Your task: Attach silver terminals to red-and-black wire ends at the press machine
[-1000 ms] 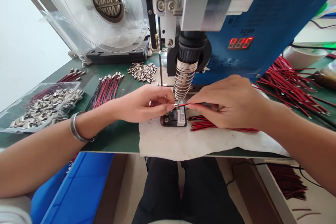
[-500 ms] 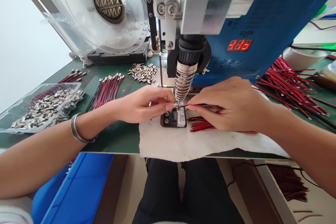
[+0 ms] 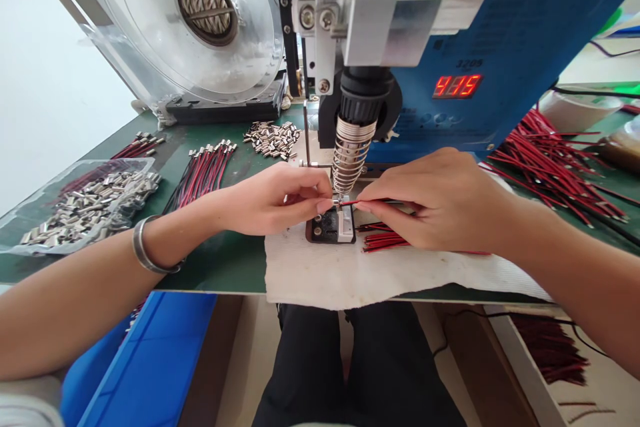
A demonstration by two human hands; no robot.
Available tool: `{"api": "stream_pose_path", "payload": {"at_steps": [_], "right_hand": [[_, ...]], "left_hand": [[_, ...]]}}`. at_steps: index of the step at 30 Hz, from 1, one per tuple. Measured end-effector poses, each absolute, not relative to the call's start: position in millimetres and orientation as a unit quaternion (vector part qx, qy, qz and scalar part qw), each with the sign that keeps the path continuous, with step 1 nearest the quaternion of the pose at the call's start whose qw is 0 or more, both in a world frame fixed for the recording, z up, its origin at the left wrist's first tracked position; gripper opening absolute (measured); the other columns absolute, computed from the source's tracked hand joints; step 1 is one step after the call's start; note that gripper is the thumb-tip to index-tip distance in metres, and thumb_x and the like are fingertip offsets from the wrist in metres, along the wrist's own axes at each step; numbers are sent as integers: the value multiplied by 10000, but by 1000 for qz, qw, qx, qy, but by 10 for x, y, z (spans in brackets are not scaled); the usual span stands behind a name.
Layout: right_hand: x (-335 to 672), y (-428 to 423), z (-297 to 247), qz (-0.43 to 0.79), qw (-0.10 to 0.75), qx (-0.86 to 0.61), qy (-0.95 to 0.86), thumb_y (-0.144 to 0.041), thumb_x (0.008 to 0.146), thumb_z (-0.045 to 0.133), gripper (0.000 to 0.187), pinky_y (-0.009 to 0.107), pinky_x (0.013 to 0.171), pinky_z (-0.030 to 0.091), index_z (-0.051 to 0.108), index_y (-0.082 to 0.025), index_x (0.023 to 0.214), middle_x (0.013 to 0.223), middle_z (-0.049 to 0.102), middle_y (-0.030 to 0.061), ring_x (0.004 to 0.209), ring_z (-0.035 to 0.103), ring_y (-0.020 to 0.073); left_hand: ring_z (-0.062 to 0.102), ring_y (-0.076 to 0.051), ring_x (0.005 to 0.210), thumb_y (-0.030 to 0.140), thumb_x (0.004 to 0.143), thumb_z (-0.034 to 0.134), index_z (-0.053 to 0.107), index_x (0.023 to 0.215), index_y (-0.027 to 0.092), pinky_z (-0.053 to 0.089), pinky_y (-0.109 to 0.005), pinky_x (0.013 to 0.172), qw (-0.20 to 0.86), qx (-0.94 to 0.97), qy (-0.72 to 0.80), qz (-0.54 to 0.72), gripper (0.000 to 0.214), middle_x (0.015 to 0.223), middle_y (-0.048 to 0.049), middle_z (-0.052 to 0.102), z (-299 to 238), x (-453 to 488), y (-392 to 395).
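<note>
My left hand (image 3: 280, 199) is closed in a pinch on a small metal sleeve (image 3: 336, 201) just under the coiled tip of the soldering head (image 3: 353, 153). From the right, my right hand (image 3: 440, 197) pinches a thin red and black wire (image 3: 373, 201) whose end meets the sleeve. Both sit over a small black fixture block (image 3: 331, 225) on a white cloth (image 3: 350, 273). A few more red wires (image 3: 385, 237) lie under my right hand.
A blue machine (image 3: 500, 27) with a red number display (image 3: 457, 85) stands behind. A clear reel (image 3: 200, 13) is at the back left. Loose metal sleeves (image 3: 273, 137), a bag of sleeves (image 3: 75, 203), finished wires (image 3: 200, 170) and a heap of red wires (image 3: 555, 160) lie on the green mat.
Both hands stay almost still at the fixture. The number on the red display has changed.
</note>
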State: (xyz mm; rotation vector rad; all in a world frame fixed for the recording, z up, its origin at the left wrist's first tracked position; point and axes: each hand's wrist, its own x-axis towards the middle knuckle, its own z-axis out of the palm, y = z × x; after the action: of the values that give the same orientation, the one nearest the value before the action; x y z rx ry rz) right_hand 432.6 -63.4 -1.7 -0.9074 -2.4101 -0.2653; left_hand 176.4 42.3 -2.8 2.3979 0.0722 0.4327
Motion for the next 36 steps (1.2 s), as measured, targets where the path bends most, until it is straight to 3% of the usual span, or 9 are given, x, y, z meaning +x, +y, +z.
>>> {"api": "stream_pose_path", "payload": {"at_steps": [36], "right_hand": [[4317, -650, -11, -52, 253, -362, -895, -198, 1112, 560, 315, 307, 612, 376, 771, -215, 880, 801, 817, 23, 671, 690, 185]], "left_hand": [[430, -82, 535, 67, 1012, 603, 649, 917, 179, 360, -203, 490, 287, 940, 6, 183, 154, 657, 57, 562, 38, 1741, 401]]}}
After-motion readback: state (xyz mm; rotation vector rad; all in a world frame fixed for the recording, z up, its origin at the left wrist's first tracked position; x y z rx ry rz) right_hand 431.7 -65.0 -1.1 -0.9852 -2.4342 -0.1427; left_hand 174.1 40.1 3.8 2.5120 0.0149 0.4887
